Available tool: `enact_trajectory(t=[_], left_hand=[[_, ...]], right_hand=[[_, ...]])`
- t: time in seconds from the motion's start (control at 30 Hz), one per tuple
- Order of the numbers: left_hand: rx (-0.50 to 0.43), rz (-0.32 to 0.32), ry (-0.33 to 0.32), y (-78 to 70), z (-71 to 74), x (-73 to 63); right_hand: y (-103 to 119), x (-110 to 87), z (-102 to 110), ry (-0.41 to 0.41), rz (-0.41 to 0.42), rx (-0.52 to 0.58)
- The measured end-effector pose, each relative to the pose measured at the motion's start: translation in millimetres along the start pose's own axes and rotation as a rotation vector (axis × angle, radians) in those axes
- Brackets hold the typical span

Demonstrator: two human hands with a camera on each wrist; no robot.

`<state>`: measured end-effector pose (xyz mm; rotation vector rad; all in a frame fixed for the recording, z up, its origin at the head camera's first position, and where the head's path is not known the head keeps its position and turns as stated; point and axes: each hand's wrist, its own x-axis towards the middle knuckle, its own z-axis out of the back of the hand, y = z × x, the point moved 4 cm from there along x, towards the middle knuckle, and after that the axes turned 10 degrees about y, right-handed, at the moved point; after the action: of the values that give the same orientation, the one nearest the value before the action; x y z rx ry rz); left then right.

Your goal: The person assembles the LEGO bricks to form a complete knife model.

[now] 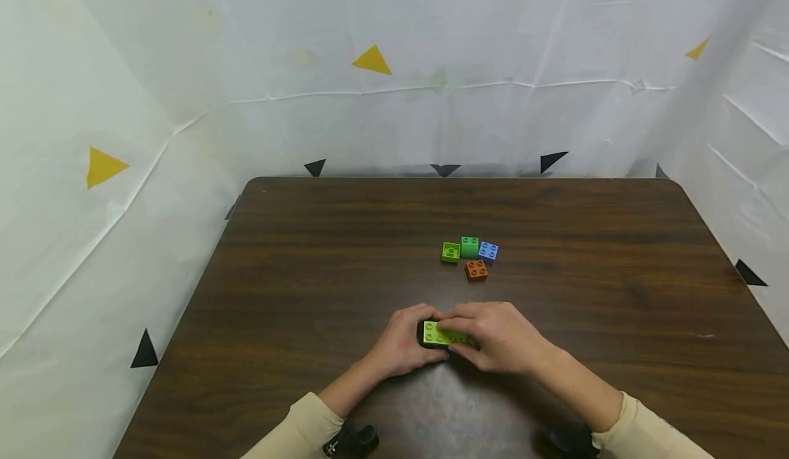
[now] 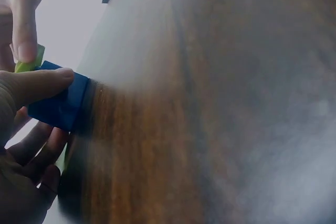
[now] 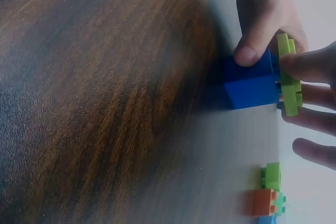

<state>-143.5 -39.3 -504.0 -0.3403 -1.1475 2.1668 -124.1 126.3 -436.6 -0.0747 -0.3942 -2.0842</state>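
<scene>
Fingers and thumb of the left hand (image 1: 407, 341) grip the blue block (image 3: 254, 94) by its sides on the table (image 1: 320, 274), likely to steady it; the right hand (image 1: 498, 336) pinches the lime plate (image 1: 433, 336) over its top. Beyond, four small bricks (image 1: 470, 249) sit clustered, perhaps for easy reach.

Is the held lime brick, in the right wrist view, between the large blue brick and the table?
No, the blue brick has the lime brick on its side away from the table.
</scene>
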Motion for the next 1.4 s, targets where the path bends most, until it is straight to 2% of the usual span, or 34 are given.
enact_trajectory(t=[0.3, 0.57, 1.03, 1.4], left_hand=[[0.000, 0.004, 0.003, 0.3, 0.6, -0.3], [-0.005, 0.003, 0.005, 2.2, -1.3, -2.5], [-0.008, 0.006, -0.006, -1.4, -0.1, -0.7], [-0.003, -0.035, -0.018, -0.6, 0.0, 1.5]], right_hand=[[1.2, 0.6, -2.9, 0.022, -0.005, 0.016], [2.4, -1.6, -5.7, -0.001, -0.011, 0.036], [2.5, -3.0, -2.9, 0.020, -0.055, 0.015], [3.7, -6.2, -5.2, -0.021, -0.055, 0.015]])
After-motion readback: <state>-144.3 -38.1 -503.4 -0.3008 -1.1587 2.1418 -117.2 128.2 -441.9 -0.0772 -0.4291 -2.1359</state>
